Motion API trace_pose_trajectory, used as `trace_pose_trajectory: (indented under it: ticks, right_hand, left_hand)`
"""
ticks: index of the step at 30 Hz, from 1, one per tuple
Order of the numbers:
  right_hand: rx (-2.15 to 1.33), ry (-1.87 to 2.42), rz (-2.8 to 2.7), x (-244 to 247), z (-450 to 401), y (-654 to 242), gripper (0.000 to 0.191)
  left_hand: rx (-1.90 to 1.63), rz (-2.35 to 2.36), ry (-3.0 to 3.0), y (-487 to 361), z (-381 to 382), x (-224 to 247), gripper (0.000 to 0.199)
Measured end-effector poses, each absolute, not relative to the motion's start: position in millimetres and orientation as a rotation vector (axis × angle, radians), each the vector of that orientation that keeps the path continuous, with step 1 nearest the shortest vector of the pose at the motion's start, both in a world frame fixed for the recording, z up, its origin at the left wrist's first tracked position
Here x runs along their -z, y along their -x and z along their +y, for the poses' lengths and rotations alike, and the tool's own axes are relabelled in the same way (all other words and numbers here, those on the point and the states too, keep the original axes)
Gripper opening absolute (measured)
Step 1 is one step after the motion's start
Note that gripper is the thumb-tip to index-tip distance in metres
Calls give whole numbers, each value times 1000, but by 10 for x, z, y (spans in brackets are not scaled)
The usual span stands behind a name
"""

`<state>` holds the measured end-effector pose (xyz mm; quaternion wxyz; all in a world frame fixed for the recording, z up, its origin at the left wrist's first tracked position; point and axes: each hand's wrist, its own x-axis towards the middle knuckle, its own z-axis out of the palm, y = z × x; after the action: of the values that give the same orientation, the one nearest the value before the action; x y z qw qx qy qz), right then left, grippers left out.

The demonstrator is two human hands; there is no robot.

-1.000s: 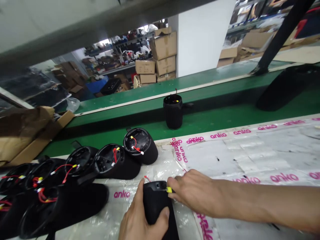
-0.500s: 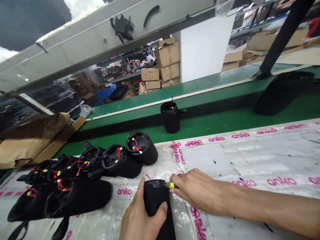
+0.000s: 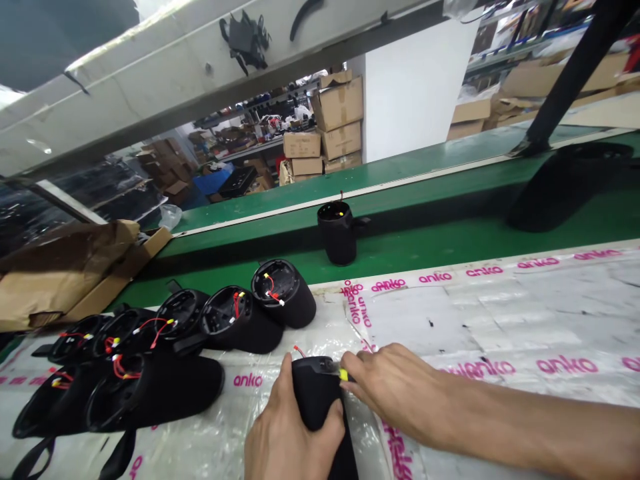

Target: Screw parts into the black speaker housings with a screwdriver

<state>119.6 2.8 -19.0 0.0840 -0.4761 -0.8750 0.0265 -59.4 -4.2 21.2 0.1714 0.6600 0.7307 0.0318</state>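
from my end, i have one black housing (image 3: 313, 397) at the near side of the plastic-covered bench (image 3: 530, 317), low in the view; its lower part runs out of sight, so i can't tell whether it rests there. the left hand (image 3: 287, 433) is wrapped on it, forefinger along one side and thumb pressed on the face toward me. the right hand (image 3: 387, 380) has thumb and forefinger pinched on a yellow-collared tool (image 3: 344, 375), its thin tip against or just over the small panel (image 3: 320, 365) by the rim. i'd judge the housing fairly light and stiff, with a matt cover that shouldn't slip; i'd take it around the body, below the rim, clear of the panel and the red wire (image 3: 299, 351), which look the delicate parts. counting: two hands, one tool, one held housing, seven tilted housings (image 3: 180, 393) grouped on the left, and one upright housing (image 3: 339, 240) on the green belt (image 3: 440, 230). that makes nine i'm sure of; the dark shape (image 3: 560, 190) far right is too murky to count.
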Motion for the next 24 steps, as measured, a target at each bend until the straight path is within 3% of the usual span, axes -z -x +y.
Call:
trace_pose_trajectory:
  ticks: [4, 8, 11, 16, 20, 24]
  right_hand:
    - [12, 1460, -2509, 410, -74, -1174, 3]
    - [35, 1481, -2619, 473, -105, -1185, 19]
    - [57, 1441, -2746, 317, -75, -1183, 30]
    - [1, 1355, -2944, -64, 14, -1136, 33]
    - [-227, 1432, -2693, -91, 33, -1182, 9]
    - [-326, 1480, -2482, -8, 23, -1269, 18]
  left_hand:
    - [31, 2162, -1957, 472, -81, -233, 77]
    - [126, 2239, -2064, 378, -117, -200, 74]
    - [171, 2239, -2121, 337, -120, -175, 75]
    - [164, 2221, -2122, 340, -100, -205, 73]
    - [25, 2178, -1962, 520, -93, -198, 75]
    - [-366, 2003, -1867, 814, -96, -96, 78]
